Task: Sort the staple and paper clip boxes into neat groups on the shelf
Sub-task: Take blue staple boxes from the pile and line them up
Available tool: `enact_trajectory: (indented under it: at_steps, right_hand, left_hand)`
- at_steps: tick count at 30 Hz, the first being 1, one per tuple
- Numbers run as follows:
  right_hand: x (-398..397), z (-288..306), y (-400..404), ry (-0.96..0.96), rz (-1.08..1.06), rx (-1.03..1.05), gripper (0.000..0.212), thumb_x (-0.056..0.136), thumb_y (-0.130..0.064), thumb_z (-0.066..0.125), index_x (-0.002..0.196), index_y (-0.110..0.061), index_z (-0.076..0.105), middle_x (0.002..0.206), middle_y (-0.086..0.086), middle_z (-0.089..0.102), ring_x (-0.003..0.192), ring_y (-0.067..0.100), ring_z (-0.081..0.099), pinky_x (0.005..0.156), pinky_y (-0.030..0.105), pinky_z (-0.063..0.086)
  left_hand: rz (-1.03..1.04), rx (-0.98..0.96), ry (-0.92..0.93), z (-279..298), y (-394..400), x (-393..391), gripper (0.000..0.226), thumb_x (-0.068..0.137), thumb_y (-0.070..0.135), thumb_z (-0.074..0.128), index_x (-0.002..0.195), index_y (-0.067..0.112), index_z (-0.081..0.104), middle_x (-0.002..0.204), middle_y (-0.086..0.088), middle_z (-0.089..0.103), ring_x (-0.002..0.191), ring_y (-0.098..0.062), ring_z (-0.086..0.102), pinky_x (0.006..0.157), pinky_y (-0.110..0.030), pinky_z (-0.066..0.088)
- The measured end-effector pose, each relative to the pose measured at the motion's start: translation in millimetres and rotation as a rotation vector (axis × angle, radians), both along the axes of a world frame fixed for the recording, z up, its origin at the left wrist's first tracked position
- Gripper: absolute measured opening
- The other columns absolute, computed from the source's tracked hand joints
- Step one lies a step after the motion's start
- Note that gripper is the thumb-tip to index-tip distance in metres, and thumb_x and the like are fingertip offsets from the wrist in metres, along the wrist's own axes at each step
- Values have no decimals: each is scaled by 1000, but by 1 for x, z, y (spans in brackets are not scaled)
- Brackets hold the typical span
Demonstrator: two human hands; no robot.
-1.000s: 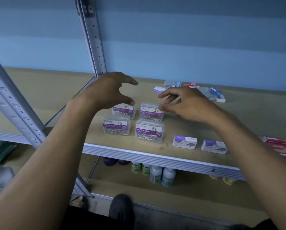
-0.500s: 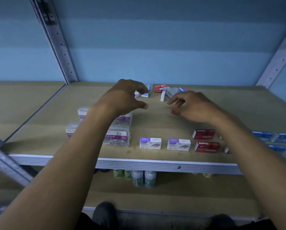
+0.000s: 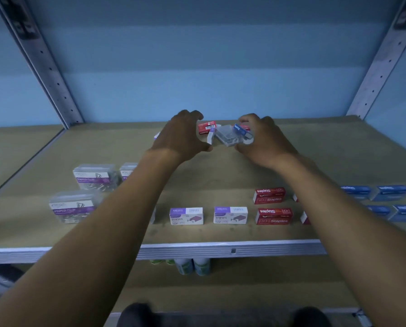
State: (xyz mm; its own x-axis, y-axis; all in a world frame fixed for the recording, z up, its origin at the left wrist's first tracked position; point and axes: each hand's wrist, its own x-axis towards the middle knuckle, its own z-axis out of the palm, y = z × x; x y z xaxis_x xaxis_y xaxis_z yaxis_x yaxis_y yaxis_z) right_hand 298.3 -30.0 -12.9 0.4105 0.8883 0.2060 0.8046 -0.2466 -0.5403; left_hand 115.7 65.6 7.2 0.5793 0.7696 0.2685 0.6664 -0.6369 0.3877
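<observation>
Brown fibreboard formed the shelf point(image 3: 220, 166) surface, and sorted rows already stood near its front lip: clear paper clip boxes point(image 3: 94, 177) at the left, white-and-purple staple boxes point(image 3: 186, 215) in the middle, red staple boxes point(image 3: 269, 195) beside them, blue staple boxes point(image 3: 390, 192) at the far right. An unsorted cluster remained at the back, holding a red box point(image 3: 206, 127), a tilted clear case point(image 3: 227, 135) and a blue box point(image 3: 239, 129). Both hands reached for that cluster. The left hand point(image 3: 180, 135) was spread with curved fingers and held nothing. The right hand point(image 3: 264, 140) was cupped at the cluster's right side; whether it gripped anything could not be told.

Judged step: collecting the last loose boxes. The next move called for separating one box and carrying it forward to its matching row. Bare board lay between cluster and rows, giving free travel; the metal uprights point(image 3: 53, 74) stood well apart from the hands
</observation>
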Motion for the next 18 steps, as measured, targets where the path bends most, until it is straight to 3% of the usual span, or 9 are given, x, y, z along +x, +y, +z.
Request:
enact_trajectory:
  at_steps: [4, 9, 13, 16, 18]
  right_hand:
    - [6, -7, 12, 9, 17, -27, 59, 88, -32, 65, 142, -32, 43, 135, 12, 46, 125, 35, 49, 102, 45, 47]
    - [13, -15, 22, 24, 35, -77, 63, 79, -30, 53, 141, -37, 46, 138, 8, 52, 127, 30, 51, 103, 45, 47]
    - [16, -20, 29, -22, 60, -129, 62, 86, -25, 52, 147, -31, 46, 154, 1, 44, 138, 26, 45, 111, 45, 41]
    - [18, -24, 32, -68, 36, -108, 55, 90, -14, 50, 144, -26, 53, 150, 6, 50, 135, 29, 49, 110, 44, 42]
    - [17, -24, 33, -80, 9, -75, 54, 90, -13, 47, 141, -27, 56, 146, 6, 54, 132, 30, 51, 108, 45, 44]
  left_hand:
    - [49, -29, 102, -1, 21, 7, 94, 69, 35, 87, 147, 17, 37, 148, -9, 40, 133, -31, 43, 104, -41, 41]
    - [34, -36, 247, 0, 39, 13, 100, 69, 28, 87, 151, 15, 31, 153, -8, 35, 135, -31, 41, 109, -44, 40]
    - [44, -9, 306, -3, 50, 16, 74, 72, 25, 85, 135, 10, 50, 138, -12, 51, 122, -30, 52, 99, -41, 47]
    - [57, 34, 318, -5, 53, 16, 44, 78, 11, 78, 120, 7, 62, 123, -13, 62, 110, -30, 59, 86, -36, 50]
    - [66, 61, 311, -5, 54, 16, 36, 81, 5, 72, 115, 6, 65, 119, -14, 65, 107, -29, 62, 80, -32, 49]
